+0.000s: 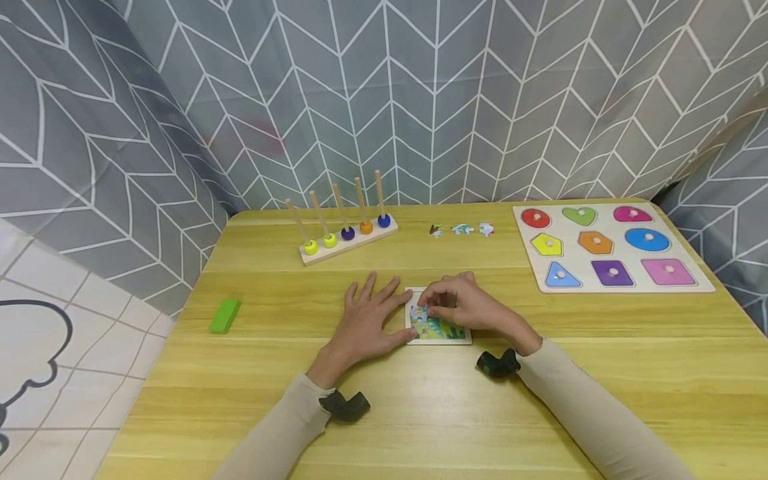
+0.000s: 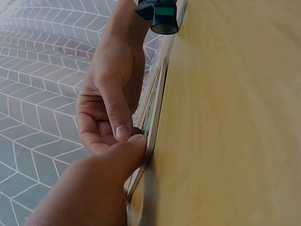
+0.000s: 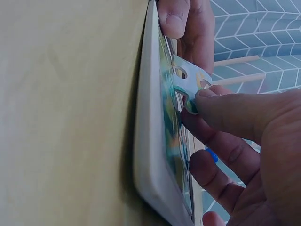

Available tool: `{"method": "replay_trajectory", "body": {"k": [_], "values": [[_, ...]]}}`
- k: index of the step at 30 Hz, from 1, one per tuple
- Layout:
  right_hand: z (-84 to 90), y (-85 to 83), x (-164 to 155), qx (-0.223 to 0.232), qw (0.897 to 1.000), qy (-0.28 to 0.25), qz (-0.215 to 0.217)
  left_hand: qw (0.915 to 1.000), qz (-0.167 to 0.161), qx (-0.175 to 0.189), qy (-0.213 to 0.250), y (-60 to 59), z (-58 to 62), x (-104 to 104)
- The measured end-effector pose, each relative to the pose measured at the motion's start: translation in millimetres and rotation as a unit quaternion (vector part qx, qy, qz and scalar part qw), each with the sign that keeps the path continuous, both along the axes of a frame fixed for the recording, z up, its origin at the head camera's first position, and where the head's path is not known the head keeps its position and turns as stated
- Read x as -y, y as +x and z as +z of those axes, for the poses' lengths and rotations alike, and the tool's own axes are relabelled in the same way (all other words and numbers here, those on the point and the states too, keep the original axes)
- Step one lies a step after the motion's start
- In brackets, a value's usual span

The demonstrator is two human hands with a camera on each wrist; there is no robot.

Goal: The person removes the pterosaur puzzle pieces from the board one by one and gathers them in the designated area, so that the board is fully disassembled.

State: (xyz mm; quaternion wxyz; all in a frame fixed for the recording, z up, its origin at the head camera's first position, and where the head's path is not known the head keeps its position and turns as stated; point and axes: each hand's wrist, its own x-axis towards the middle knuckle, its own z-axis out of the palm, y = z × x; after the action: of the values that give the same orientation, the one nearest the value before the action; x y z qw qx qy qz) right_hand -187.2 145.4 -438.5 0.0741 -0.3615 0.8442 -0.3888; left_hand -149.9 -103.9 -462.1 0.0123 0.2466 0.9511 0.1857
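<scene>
A small jigsaw puzzle tray point(image 1: 444, 343) with a pale rim lies in front of me. Several fitted pieces point(image 1: 447, 329) fill its lower part with a green and blue picture. My right hand point(image 1: 467, 304) pinches a light-blue puzzle piece point(image 3: 190, 84) between thumb and finger, tilted over the tray in the right wrist view. Spread out flat, my left hand point(image 1: 367, 323) touches the tray's left side with its thumb and index finger. In the left wrist view, the left thumb point(image 2: 134, 148) lies at the tray edge, close to the right fingertips.
Three loose puzzle pieces point(image 1: 462, 229) lie behind the tray. A wooden peg stand point(image 1: 351, 245) with coloured beads stands back left. At the right is a shape board point(image 1: 570, 243) with knobbed shapes. One green block point(image 1: 225, 316) lies far left. A patterned curtain point(image 1: 408, 100) hangs behind the table.
</scene>
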Motion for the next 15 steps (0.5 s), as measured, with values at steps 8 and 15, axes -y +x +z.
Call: {"method": "replay_trajectory", "body": {"k": [8, 15], "values": [[0.5, 0.6, 0.3, 0.004, 1.000, -0.001, 0.000, 1.0000, -0.001, 0.004, 0.003, 0.8, 1.0, -0.1], [-0.1, 0.3, 0.0, 0.030, 0.999, -0.033, 0.010, 1.0000, 0.001, 0.000, 0.001, 0.8, 1.1, -0.5]]}}
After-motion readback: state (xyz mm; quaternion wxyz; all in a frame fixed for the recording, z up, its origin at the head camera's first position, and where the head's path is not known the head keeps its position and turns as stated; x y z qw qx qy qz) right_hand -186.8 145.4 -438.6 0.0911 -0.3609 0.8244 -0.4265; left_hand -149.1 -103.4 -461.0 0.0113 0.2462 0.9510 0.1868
